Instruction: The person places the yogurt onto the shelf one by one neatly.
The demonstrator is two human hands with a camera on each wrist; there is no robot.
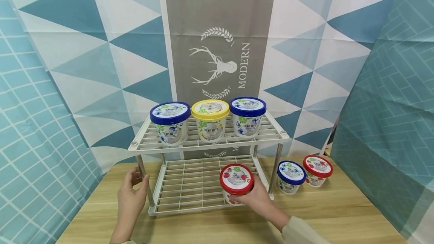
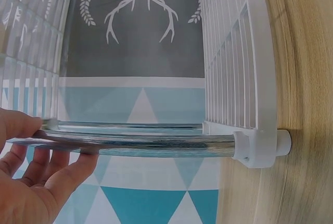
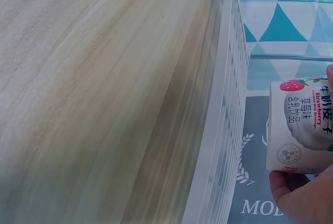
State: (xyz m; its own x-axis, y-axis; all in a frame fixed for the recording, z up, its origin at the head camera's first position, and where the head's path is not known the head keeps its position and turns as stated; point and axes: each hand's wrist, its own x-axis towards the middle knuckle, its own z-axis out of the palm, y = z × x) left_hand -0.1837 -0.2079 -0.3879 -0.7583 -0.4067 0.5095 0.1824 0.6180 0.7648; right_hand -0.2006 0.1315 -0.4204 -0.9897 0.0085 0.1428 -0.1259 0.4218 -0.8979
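Note:
My right hand [image 1: 259, 202] grips a red-lidded strawberry milk cup [image 1: 236, 179] at the right front of the rack's lower shelf [image 1: 184, 183]. In the right wrist view the cup's base [image 3: 269, 125] stands a little apart from the shelf, the cup upright. On the other side, my left hand [image 1: 131, 195] holds the front left metal post [image 1: 145, 183] of the white two-tier rack. The left wrist view shows its thumb and fingers [image 2: 67, 179] on opposite sides of that post. Two blue-lidded cups [image 1: 170, 123] [image 1: 248, 118] flank a yellow-lidded cup [image 1: 210, 120] on the upper shelf.
To the right of the rack, a blue-lidded cup [image 1: 291, 177] and another red-lidded cup [image 1: 317, 170] stand close together on the wooden table [image 1: 325, 214]. Patterned cloth panels [image 1: 135, 48] enclose the back and both sides.

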